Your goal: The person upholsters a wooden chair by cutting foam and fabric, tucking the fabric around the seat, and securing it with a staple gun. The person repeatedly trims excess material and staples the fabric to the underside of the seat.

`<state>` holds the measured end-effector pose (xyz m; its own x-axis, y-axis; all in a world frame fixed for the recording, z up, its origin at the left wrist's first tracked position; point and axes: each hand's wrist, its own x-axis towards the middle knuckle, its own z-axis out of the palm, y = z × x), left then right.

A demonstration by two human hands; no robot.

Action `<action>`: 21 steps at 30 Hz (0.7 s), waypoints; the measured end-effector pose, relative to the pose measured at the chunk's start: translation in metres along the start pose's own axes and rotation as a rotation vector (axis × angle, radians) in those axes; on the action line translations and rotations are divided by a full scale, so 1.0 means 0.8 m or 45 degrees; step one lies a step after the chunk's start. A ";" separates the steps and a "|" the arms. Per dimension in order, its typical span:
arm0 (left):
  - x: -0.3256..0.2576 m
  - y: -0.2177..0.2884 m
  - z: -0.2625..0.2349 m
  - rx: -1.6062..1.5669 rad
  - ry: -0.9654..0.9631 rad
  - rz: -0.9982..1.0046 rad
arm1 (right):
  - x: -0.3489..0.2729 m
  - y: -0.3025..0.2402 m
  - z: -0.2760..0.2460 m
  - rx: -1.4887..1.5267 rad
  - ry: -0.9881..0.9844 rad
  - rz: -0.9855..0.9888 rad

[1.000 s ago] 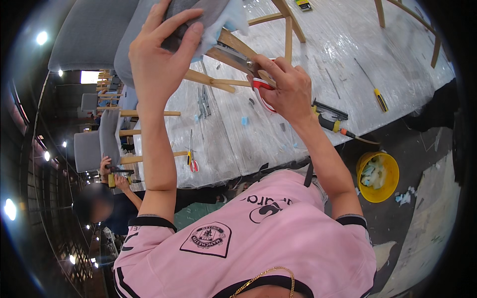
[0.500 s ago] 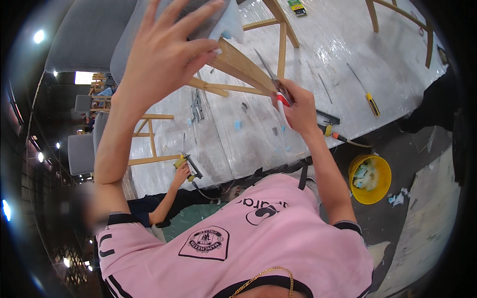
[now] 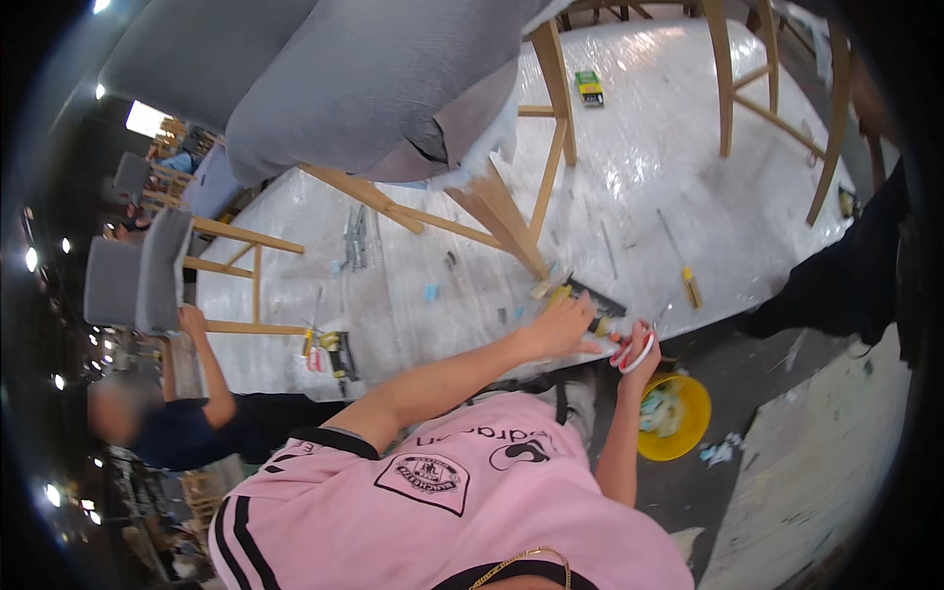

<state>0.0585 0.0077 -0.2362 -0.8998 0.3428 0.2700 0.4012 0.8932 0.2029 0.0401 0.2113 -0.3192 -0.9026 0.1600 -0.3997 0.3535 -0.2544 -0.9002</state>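
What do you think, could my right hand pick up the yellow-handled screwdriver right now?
Probably not without freeing its grip: your right hand holds the red-and-white scissors. Otherwise the way looks free: the yellow-handled screwdriver lies nearby on the table, nothing covering it.

Cool white light glares off the film-wrapped worktable (image 3: 393, 295), strongest toward its far edge; beyond its left edge the hall (image 3: 69, 393) lies dim, dotted with lamps (image 3: 31, 259). Blur softens the left hand (image 3: 560, 329) and scissors (image 3: 635, 351). Fisheye curvature bends outer lines, darkening to black corners.
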 end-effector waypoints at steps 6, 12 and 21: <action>0.019 0.000 -0.135 -0.564 -0.498 -0.655 | 0.055 -0.044 -0.095 -0.492 0.025 -0.034; -0.032 -0.064 -0.202 -0.532 1.096 -0.915 | 0.135 -0.060 -0.087 -0.863 -0.071 -0.093; 0.105 -0.009 -0.367 0.309 1.240 -0.558 | 0.287 -0.085 0.017 -1.763 -0.417 -0.190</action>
<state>0.0304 -0.0549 0.0611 -0.3918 -0.3003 0.8696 -0.0616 0.9517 0.3009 -0.1943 0.2527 -0.3474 -0.8996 -0.1698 -0.4023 0.0307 0.8944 -0.4462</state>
